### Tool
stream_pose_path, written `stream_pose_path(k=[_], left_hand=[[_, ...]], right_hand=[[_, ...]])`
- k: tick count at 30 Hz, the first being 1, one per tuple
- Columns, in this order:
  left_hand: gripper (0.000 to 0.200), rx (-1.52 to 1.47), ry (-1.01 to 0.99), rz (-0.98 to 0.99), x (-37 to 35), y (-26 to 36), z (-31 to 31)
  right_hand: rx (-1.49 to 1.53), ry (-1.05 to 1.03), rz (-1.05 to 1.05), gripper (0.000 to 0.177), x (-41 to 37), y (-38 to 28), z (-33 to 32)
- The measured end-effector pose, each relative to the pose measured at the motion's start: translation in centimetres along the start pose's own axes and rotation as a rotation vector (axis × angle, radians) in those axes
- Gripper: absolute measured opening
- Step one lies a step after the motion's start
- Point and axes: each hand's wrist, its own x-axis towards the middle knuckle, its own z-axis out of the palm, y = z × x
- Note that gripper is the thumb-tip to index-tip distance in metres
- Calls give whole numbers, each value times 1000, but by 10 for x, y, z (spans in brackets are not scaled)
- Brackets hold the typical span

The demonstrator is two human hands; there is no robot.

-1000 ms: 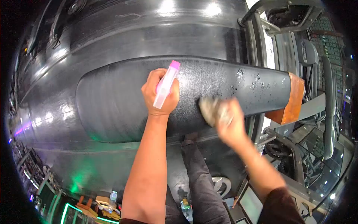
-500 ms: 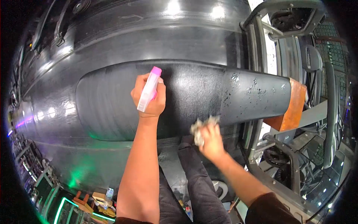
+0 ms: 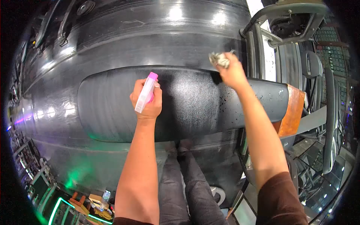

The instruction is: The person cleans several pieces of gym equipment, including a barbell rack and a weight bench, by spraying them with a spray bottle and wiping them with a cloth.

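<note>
My left hand (image 3: pixel 153 107) is closed around a spray bottle (image 3: pixel 144 96) with a pink nozzle and a whitish trigger head. It is over the middle-left of a long black padded bench (image 3: pixel 108 103); the bottle's body is mostly hidden by the hand. At the bench's far edge, my right hand (image 3: pixel 234 73) grips a crumpled light-coloured cloth (image 3: pixel 219 60). Water droplets (image 3: pixel 225 98) dot the right part of the pad, partly covered by my right forearm. A damp sheen shows on the pad's middle.
A wooden block (image 3: pixel 291 112) sits at the bench's right end. Beyond it stand metal gym frames (image 3: pixel 258 52) and other equipment. Dark, shiny flooring (image 3: pixel 150 45) surrounds the bench. My legs (image 3: pixel 198 187) are at the near side, with a white ring-shaped thing (image 3: pixel 218 195) beside them.
My right hand has swept with the cloth from the bench's near edge across to its far edge. Fewer droplets show on the pad. My left hand stays nearly in place with the bottle.
</note>
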Motion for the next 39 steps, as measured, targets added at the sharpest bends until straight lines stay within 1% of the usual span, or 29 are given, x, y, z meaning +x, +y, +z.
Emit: stream_pose_path(k=[1, 2, 3, 4, 5, 6, 7, 9, 11, 14, 15, 16, 17, 19, 21, 22, 23, 25, 26, 27, 28, 30, 32, 33, 34, 35, 37, 38, 39], left_hand=[[9, -11, 5, 5, 0, -1, 2], [10, -19, 10, 8, 2, -4, 3], [10, -22, 16, 7, 2, -5, 0], [10, -26, 1, -18, 1, -5, -2], [11, -31, -9, -40, 1, -4, -3], [11, -39, -20, -60, 2, -2, -2], [12, -25, -8, -33, 4, 1, -2], [14, 2, -6, -26, 6, 4, -2], [15, -22, -14, -66, 5, 7, -2], [11, -56, -20, -51, 12, 5, 0], [9, -64, -26, -42, 9, 3, -1], [9, -22, -55, -51, 9, 5, -4], [12, -29, -53, -55, 6, 6, -4], [19, -45, -29, -43, 8, 6, 0], [18, -36, -46, -63, 7, 4, 0], [17, -41, -50, -75, 6, 3, -1], [17, -47, -60, -88, 7, 3, 0], [16, -49, -51, -70, 8, 5, 2], [16, -47, -48, -60, 9, 6, 1], [16, -34, -53, -63, 11, 7, 0], [16, -28, -62, -69, 10, 10, -1], [16, -49, -53, -78, 11, 11, 1], [12, -9, -67, -51, 12, 11, -1], [11, 17, -77, -37, 13, 9, -1], [18, -22, -49, -67, 13, 9, 2], [18, -21, -57, -72, 11, 9, 1], [18, -19, -49, -76, 11, 6, 1], [16, -41, -45, -67, 10, 1, 1], [16, -20, -40, -66, 11, -1, 1]], right_hand=[[-122, -55, 91, 31, -7, 13, 21], [-307, 32, -121, 35, -28, 17, 40], [-295, 91, -125, 46, -60, 8, 49], [-401, 86, -220, 54, -95, 12, 60], [-350, 54, -289, 59, -129, 2, 57], [-268, 11, -213, 56, -175, 17, 77], [-235, -109, -215, 52, -209, 8, 68], [-20, -245, 35, 52, -261, 4, 64], [-112, -520, -40, 47, -301, 16, 60], [112, -728, -58, 39, -279, -6, 21], [123, -673, -102, 29, -252, -12, 11], [252, -487, -197, 26, -213, -20, 1], [287, -486, -203, 20, -169, -35, -19], [354, -121, 38, 18, -108, -24, -25], [205, 66, -68, 33, -36, 9, -17], [30, 72, -61, 38, -13, 15, -15], [-102, 50, 89, 40, -5, 28, 0], [-353, 72, -57, 45, -36, 40, 26], [-289, 95, -16, 54, -60, 20, 27], [-301, 20, 95, 61, -85, 22, 32], [-313, 2, -34, 68, -120, 24, 35], [-261, -89, 5, 71, -194, 25, 41], [-206, -297, 115, 72, -245, 22, 39], [-205, -414, 162, 70, -257, 15, 34], [-197, -568, 133, 65, -263, 15, 33], [-65, -729, 259, 55, -272, 17, 29], [-15, -675, 138, 45, -259, 12, 12], [121, -541, -29, 38, -235, 11, 3], [187, -469, -44, 34, -200, -1, -14]])
